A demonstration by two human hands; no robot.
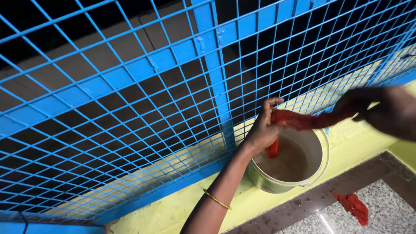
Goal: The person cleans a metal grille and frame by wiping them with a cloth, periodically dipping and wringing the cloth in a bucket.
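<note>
A blue wire-mesh grille (130, 99) fills most of the view, standing on a yellow ledge (182, 208) above a speckled stone floor (381, 199). Against the foot of the grille, on that ledge, sits a pale round bucket (323, 151) holding cloudy water.

Directly above the bucket a wet red cloth (303, 120) is stretched out, its long axis running nearly level, from the bucket's grille-side rim across towards its far rim and rising slightly that way. A short tail of it hangs down inside the bucket, near the water.

The left hand (262, 130), a thin gold bangle (216, 200) on its forearm, is closed tight round the cloth's end just over the grille-side rim. The right hand (390, 110) is blurred; it seems to be closed on the other end, beyond the far rim. Both hands thus sit at the ends, the cloth between them.

A second red cloth (353, 207) lies crumpled on the floor, below the bucket and apart from it.
</note>
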